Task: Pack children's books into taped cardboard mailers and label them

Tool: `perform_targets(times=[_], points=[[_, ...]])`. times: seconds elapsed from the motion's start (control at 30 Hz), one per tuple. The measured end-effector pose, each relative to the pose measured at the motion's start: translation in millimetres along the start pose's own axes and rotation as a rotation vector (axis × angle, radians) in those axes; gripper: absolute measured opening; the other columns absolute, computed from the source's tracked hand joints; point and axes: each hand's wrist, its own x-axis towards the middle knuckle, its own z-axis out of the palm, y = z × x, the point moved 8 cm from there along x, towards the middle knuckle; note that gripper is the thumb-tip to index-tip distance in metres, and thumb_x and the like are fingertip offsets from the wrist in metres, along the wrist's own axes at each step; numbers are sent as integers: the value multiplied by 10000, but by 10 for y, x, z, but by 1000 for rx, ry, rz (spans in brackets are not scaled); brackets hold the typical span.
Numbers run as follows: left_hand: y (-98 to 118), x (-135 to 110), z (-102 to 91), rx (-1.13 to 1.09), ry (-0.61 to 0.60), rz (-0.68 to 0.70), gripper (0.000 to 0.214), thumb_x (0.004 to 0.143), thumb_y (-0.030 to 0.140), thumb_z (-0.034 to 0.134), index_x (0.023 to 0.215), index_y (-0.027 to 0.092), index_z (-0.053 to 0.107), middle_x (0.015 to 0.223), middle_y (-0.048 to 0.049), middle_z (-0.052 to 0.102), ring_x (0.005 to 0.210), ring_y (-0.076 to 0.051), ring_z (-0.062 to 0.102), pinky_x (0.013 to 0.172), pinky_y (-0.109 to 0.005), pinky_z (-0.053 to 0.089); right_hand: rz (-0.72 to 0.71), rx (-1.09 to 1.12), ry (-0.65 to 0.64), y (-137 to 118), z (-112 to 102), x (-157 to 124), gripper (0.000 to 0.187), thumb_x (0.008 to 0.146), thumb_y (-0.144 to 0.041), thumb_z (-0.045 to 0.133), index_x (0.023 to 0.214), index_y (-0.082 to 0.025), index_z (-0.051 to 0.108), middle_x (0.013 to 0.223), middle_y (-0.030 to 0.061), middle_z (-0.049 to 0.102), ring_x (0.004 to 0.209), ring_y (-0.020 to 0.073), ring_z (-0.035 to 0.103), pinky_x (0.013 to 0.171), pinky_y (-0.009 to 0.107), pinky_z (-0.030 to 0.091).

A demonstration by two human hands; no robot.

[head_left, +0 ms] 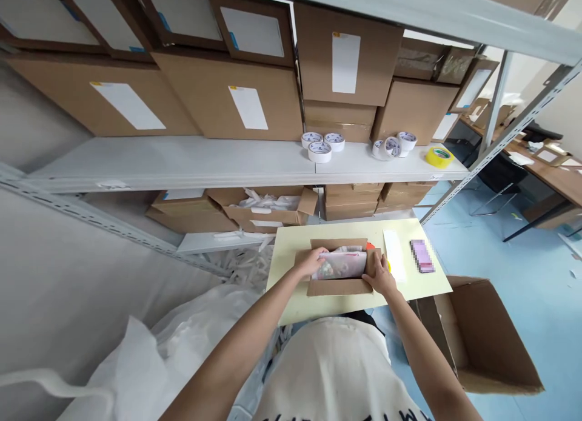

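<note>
"Wrapped packet (341, 268): where exactly is it?"

"Inside the small cardboard box (340, 287), lengthwise between flaps that spread outward over the pale tabletop (291, 306). Folded out like that, they probably keep the opening wide enough for fingers."

"Then what is at the far left?"

"White plastic sheeting (182, 348) bulges low down. Next comes an open carton (260, 215) on the lower shelf, with white material showing inside; its raised flaps likely leave the contents easy to reach."

"And the left hand (311, 263)?"

"It grips the packet's left end near the upper edge. Holding an end rather than the middle likely keeps the wrist outside the box and the packet in line with its walls."

"What about the right hand (380, 276)?"

"It is on the box's right end flap, fingers bent, perhaps to steady the box against the left hand. Whether it pinches the flap or only presses it, one cannot tell."

"Anything farther right?"

"A white paper strip (393, 254) and a blurred purple rectangle (422, 255) lie apart from the flaps, presumably to leave them room. A yellow tape roll (439, 158) rests on the shelf above, apparently for easy reach, and a large open box (493, 330) stands below the tabletop's right end."
</note>
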Motion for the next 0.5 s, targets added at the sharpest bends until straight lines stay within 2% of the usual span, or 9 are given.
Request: perform_targets(times=[0.1,0.17,0.23,0.3,0.37,0.43,0.47,0.5], points=[[-44,-4,158,64,14,-23,208,707,293,641,910,248,639,914,-56,732,904,-266,690,824,-391,525,2,-7,13,61,10,9,882,837,-413,589,1549,-226,102,1603,205,144,1375,373,417,950,504,481],[-44,-46,213,92,33,-29,324,699,295,664,1015,232,629,1077,-126,716,1049,-311,666,887,-428,508,-40,13,51,75,-11,20,854,832,-378,589,1544,-233,142,1578,194,231,1370,366,424,941,508,492],[-21,-116,183,100,70,9,458,717,315,661,1157,210,590,1298,-177,619,1228,-326,574,984,-451,464,-98,48,105,58,-64,17,812,831,-352,569,1535,-226,185,1534,177,337,1372,352,423,970,519,485],[-9,-226,4,94,187,98,520,758,354,631,1250,207,547,1437,-166,508,1349,-307,463,1078,-459,398,-136,118,166,40,-140,-6,765,841,-361,535,1523,-206,226,1478,161,434,1373,338,421,1024,535,455],[-107,-401,-301,68,400,141,551,780,398,619,1286,200,528,1478,-150,462,1409,-295,379,1137,-470,338,-150,253,209,38,-203,-44,743,863,-401,499,1523,-191,227,1431,157,497,1339,328,465,1031,544,457],[-389,-613,-564,-20,595,32,599,778,449,633,1305,186,518,1439,-163,498,1402,-304,389,1132,-483,351,-166,402,205,42,-219,-88,740,899,-440,448,1539,-189,173,1405,165,528,1255,310,554,975,534,507],[-567,-708,-617,-91,632,-59,611,787,477,626,1311,184,514,1388,-169,546,1369,-309,438,1099,-485,391,-187,441,188,36,-212,-113,725,920,-443,414,1546,-188,149,1399,170,535,1218,297,585,948,522,527],[-729,-783,-606,-175,619,-145,604,808,507,600,1314,188,516,1323,-166,601,1315,-308,503,1049,-479,441,-222,422,171,19,-203,-142,696,941,-434,375,1549,-187,142,1396,171,541,1199,284,602,934,510,536]])
